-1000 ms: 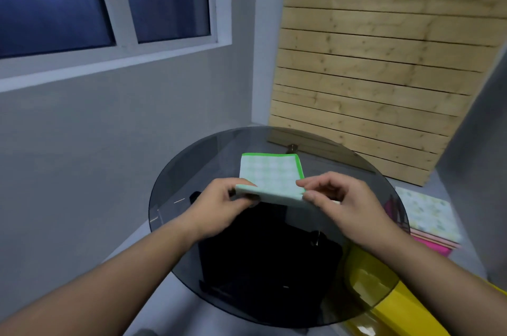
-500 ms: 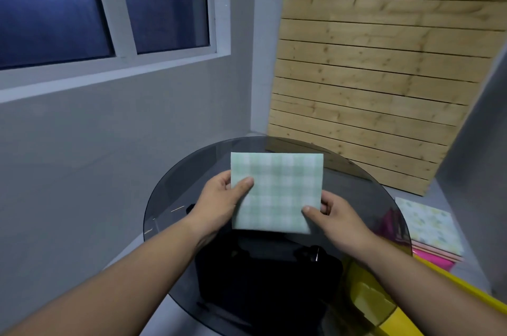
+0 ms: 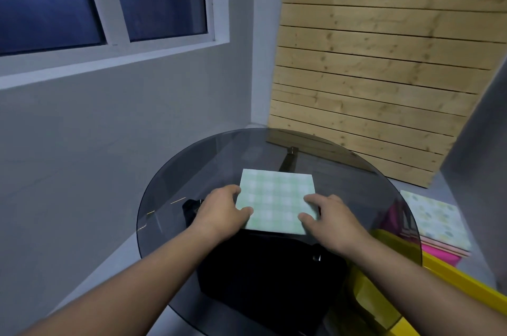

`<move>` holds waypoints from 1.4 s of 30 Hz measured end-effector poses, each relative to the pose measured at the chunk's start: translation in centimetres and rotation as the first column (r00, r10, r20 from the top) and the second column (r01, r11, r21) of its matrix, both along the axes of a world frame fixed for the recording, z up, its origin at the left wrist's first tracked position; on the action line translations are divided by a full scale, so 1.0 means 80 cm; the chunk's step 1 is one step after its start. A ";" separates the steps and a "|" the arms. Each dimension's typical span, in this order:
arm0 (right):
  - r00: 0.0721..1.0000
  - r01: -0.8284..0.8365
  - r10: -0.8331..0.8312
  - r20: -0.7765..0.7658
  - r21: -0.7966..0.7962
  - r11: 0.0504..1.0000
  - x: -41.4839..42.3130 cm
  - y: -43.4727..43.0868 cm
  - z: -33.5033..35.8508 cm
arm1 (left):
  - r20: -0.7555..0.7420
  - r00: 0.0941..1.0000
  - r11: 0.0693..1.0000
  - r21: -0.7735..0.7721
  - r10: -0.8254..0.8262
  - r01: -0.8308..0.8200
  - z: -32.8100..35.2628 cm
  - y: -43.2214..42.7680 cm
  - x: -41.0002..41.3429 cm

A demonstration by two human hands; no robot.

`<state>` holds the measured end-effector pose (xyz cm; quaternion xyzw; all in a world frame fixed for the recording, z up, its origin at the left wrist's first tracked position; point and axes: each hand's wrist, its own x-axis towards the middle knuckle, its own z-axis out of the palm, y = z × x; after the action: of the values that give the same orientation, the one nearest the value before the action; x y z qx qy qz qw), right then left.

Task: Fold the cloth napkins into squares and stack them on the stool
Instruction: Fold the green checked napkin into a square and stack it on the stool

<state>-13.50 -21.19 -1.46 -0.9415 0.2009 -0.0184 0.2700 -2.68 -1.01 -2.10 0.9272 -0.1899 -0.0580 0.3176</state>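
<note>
- Round smoked-glass table top (image 3: 164, 187): the pale green-and-white checked cloth napkin (image 3: 277, 198) lies flat on it, near the middle, already folded down to a square.
- Your left hand (image 3: 219, 215): thumb on top of the cloth's left edge, other fingers curled tight against that edge. Reads as a grip, though whether the tips go under is hidden.
- Napkin itself: prob. light, soft, thin. No stiffness, so the layers will likely slip & fan out if you lift by one corner. The glass underneath looks slick, so expect it to slide w/ little push. Best hold, imo: both side edges at once, thumb over, fingers under, pinching all layers.
- The cloth sits between your two hands: far half bare, near part of each side edge under your fingertips.
- Your right hand (image 3: 332, 223): forefinger & thumb tips on top at the right edge, a sliver of green between them. Pressing or pinching, can't tell.
- Far right, well apart from the table cloth: stack of folded patterned napkins (image 3: 436, 217), pink layers below, next to a yellow plastic edge (image 3: 461, 280), prob. the stool. This one should end up on top there.
</note>
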 end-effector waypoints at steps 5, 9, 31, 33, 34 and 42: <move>0.997 -0.041 0.036 -0.064 -0.078 0.996 -0.002 0.002 -0.001 | 0.004 1.000 0.994 0.110 -0.011 0.011 -0.008 -0.002 0.002; 0.993 -0.067 0.050 -0.109 -0.164 0.984 -0.004 0.005 0.001 | 0.019 1.000 0.980 0.197 -0.023 0.019 -0.006 -0.004 -0.003; 0.916 -0.381 0.299 -0.267 -0.344 0.858 0.010 0.015 -0.031 | 0.065 0.902 0.800 0.493 -0.427 0.343 -0.038 -0.022 -0.005; 0.917 -0.375 0.289 -0.275 -0.349 0.859 0.005 0.002 -0.031 | 0.057 0.907 0.797 0.504 -0.417 0.334 -0.037 -0.020 -0.003; 0.915 -0.377 0.290 -0.281 -0.337 0.863 0.002 -0.005 -0.030 | 0.050 0.909 0.795 0.506 -0.414 0.334 -0.037 -0.019 -0.002; 0.962 -0.268 0.271 -0.034 -0.314 0.911 0.005 -0.018 -0.008 | 0.103 0.889 0.820 0.445 -0.445 0.359 -0.005 -0.022 0.018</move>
<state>-13.10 -22.62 -2.11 -0.9910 0.0623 -0.0179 0.1167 -1.24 -2.79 -2.53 0.9124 -0.3968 -0.0682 0.0731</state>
